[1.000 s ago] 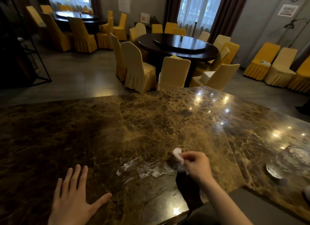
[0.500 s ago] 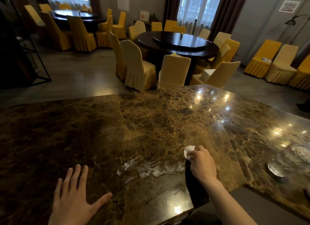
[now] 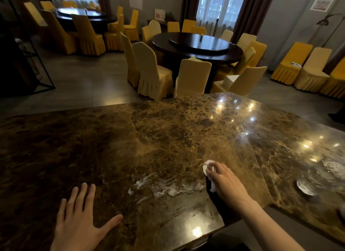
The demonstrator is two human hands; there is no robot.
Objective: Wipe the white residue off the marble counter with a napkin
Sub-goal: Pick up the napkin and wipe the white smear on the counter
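Observation:
A streak of white residue (image 3: 164,187) runs across the brown marble counter (image 3: 158,138) near its front edge. My right hand (image 3: 225,183) presses a crumpled white napkin (image 3: 207,166) flat on the counter at the right end of the streak. The napkin shows above and below my fingers; the rest is hidden under the palm. My left hand (image 3: 80,222) lies flat on the marble to the left of the residue, fingers spread, holding nothing.
A clear glass dish (image 3: 306,187) rests on the counter at the right. Beyond the counter stand a dark round dining table (image 3: 197,47) and several yellow covered chairs (image 3: 151,71). The counter's front edge has a notch below my right forearm.
My right hand has come down from above the counter and pressed the napkin onto the marble at the right end of the streak. My left hand has stayed put.

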